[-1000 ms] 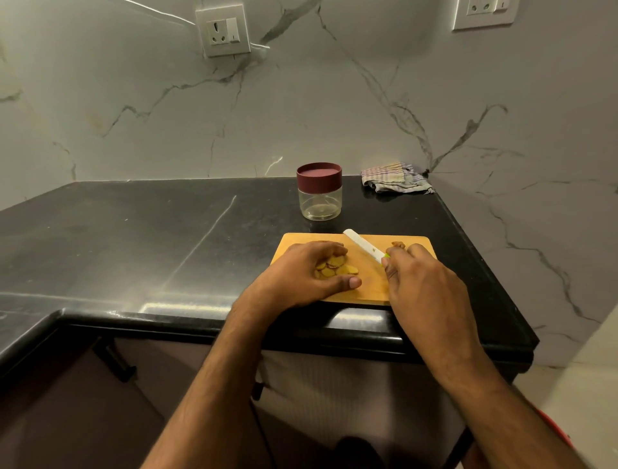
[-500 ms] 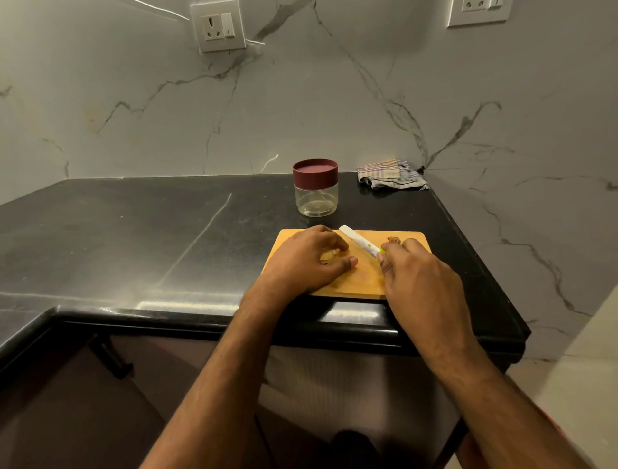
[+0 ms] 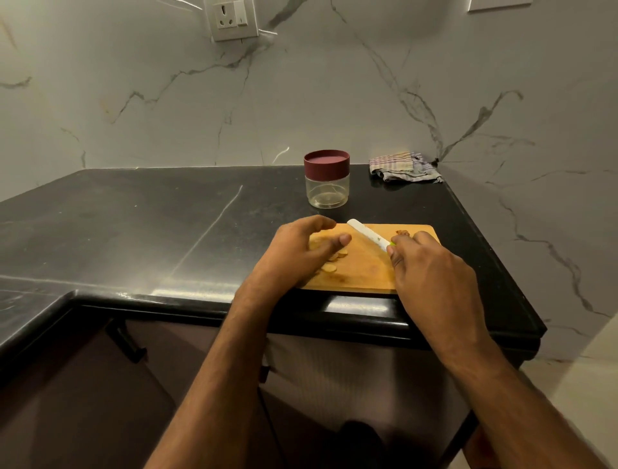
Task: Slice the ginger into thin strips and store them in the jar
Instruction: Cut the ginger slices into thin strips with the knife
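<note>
Left hand (image 3: 297, 251) has slid off the ginger rounds (image 3: 329, 264) on the cutting board (image 3: 361, 271), fingers curled, grip unclear; right hand (image 3: 431, 271) still grips the knife (image 3: 368, 234); stacking for strips seems underway; jar (image 3: 327, 179) behind the board remains lidded

Black polished table (image 3: 140, 214), L-shaped, with a pale streak running diagonally across its top. Crumpled striped cloth (image 3: 403, 166) lying at the far right corner of the table, against the wall. Grey-veined marble wall (image 3: 334, 93) behind and to the right of the table. White socket with switch (image 3: 232, 18) mounted high on the wall; the edge of a second white plate (image 3: 495, 4) at the upper right. Dark cabinet fronts (image 3: 83, 385) below the table, one bearing a black handle (image 3: 128, 344). Pale floor (image 3: 582, 385) at lower right.
</note>
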